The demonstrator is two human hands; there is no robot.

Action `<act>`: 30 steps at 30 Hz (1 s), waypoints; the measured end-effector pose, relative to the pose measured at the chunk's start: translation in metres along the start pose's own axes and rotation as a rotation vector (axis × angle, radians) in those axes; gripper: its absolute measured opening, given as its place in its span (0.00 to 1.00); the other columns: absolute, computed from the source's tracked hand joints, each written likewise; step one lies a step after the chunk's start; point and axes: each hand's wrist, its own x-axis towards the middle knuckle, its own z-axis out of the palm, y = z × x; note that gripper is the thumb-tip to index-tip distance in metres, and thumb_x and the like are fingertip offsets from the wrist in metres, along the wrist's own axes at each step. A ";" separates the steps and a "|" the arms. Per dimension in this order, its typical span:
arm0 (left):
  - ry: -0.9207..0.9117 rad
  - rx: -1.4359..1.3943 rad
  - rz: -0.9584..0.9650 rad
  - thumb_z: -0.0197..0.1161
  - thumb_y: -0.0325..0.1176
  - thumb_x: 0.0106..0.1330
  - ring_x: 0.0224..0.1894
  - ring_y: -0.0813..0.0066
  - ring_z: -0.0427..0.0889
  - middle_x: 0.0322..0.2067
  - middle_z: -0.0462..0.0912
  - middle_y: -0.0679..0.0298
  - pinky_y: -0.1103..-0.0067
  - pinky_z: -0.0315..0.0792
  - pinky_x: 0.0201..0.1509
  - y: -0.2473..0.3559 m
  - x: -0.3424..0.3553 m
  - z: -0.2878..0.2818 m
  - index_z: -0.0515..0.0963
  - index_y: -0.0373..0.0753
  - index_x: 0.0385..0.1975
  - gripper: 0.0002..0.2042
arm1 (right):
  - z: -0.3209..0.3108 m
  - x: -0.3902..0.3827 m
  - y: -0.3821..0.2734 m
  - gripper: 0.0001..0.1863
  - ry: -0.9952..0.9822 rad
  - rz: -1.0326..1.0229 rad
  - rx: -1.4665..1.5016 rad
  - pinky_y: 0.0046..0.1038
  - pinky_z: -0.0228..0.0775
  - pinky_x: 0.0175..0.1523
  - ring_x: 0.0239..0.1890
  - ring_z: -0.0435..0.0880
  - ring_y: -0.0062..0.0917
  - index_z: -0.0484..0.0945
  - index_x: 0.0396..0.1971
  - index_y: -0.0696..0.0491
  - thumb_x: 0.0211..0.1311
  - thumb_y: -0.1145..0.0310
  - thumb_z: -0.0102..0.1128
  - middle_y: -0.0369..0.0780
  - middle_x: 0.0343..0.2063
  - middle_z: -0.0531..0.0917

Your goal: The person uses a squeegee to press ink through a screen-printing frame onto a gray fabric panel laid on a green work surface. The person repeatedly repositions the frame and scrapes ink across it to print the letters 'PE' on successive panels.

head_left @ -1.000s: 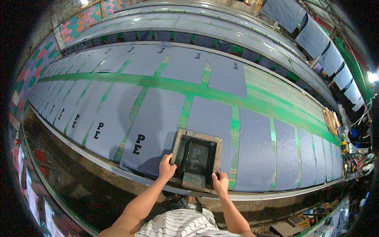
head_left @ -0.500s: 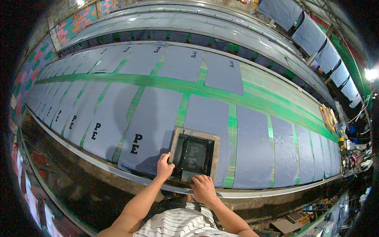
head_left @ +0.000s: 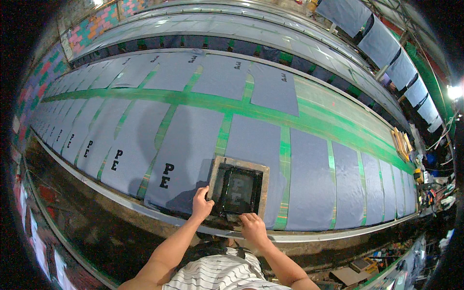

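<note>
1. Printing screen (head_left: 237,189), with a wooden rim (head_left: 264,187) and dark mesh, lies flat at the near side of the long surface (head_left: 338,108), over a plain grey-blue fabric panel (head_left: 253,137).
2. The left hand (head_left: 202,203) grips the left side of the rim near its near corner, thumb and fingers close together.
3. The right hand (head_left: 253,228) is at the near edge of the screen, right of its middle, with fingers bent and bunched; whether they hold anything I cannot tell.
4. Just left of the screen, another panel (head_left: 188,140) bears a black print (head_left: 166,175) near its near edge; more printed panels run on to the left.
5. To the right, plain panels (head_left: 309,179) lie in a row, with green strips (head_left: 283,169) of the surface showing between them.
6. Small wooden frames (head_left: 400,146) stand at the surface's far right.
</note>
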 end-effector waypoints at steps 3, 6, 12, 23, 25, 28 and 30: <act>-0.026 0.045 0.000 0.63 0.20 0.51 0.54 0.49 0.77 0.50 0.77 0.49 0.66 0.72 0.58 0.003 0.001 -0.001 0.73 0.27 0.57 0.28 | 0.010 0.003 0.004 0.24 0.080 -0.105 -0.048 0.40 0.73 0.56 0.50 0.79 0.40 0.78 0.44 0.55 0.40 0.74 0.65 0.44 0.46 0.82; -0.044 0.071 -0.009 0.63 0.21 0.51 0.55 0.49 0.77 0.51 0.76 0.49 0.65 0.72 0.58 0.006 0.002 -0.002 0.73 0.27 0.57 0.28 | 0.020 0.017 0.016 0.24 0.149 -0.151 -0.093 0.40 0.72 0.56 0.50 0.79 0.40 0.78 0.44 0.55 0.39 0.74 0.65 0.44 0.46 0.82; -0.086 0.082 -0.048 0.63 0.20 0.53 0.56 0.50 0.76 0.53 0.75 0.51 0.63 0.72 0.58 0.007 0.000 -0.005 0.71 0.29 0.60 0.29 | 0.015 0.061 0.027 0.22 0.199 -0.126 -0.131 0.40 0.73 0.53 0.48 0.80 0.39 0.79 0.41 0.57 0.38 0.80 0.61 0.44 0.44 0.82; -0.108 0.101 -0.080 0.62 0.21 0.56 0.59 0.50 0.74 0.56 0.72 0.51 0.63 0.71 0.61 0.011 0.000 -0.006 0.69 0.31 0.63 0.30 | 0.004 0.124 0.059 0.19 0.249 -0.060 -0.137 0.39 0.72 0.54 0.47 0.79 0.41 0.78 0.40 0.57 0.41 0.80 0.61 0.43 0.42 0.82; -0.109 0.096 -0.081 0.62 0.21 0.56 0.59 0.50 0.74 0.56 0.72 0.51 0.63 0.70 0.61 0.012 0.000 -0.005 0.69 0.31 0.63 0.30 | 0.001 0.132 0.066 0.18 0.225 -0.058 -0.178 0.39 0.73 0.52 0.46 0.80 0.40 0.78 0.38 0.56 0.41 0.78 0.62 0.43 0.39 0.82; -0.122 0.075 -0.120 0.63 0.21 0.56 0.59 0.50 0.73 0.55 0.73 0.51 0.63 0.70 0.61 0.020 0.001 -0.006 0.69 0.31 0.62 0.29 | -0.001 0.137 0.075 0.17 0.223 -0.059 -0.188 0.39 0.74 0.51 0.44 0.80 0.39 0.79 0.37 0.54 0.42 0.77 0.63 0.42 0.36 0.81; -0.121 0.083 -0.148 0.63 0.21 0.56 0.59 0.50 0.73 0.55 0.73 0.51 0.63 0.70 0.61 0.018 -0.001 -0.007 0.70 0.31 0.62 0.29 | -0.010 0.139 0.068 0.16 0.222 -0.057 -0.144 0.39 0.74 0.50 0.44 0.80 0.39 0.80 0.36 0.54 0.42 0.77 0.63 0.42 0.36 0.82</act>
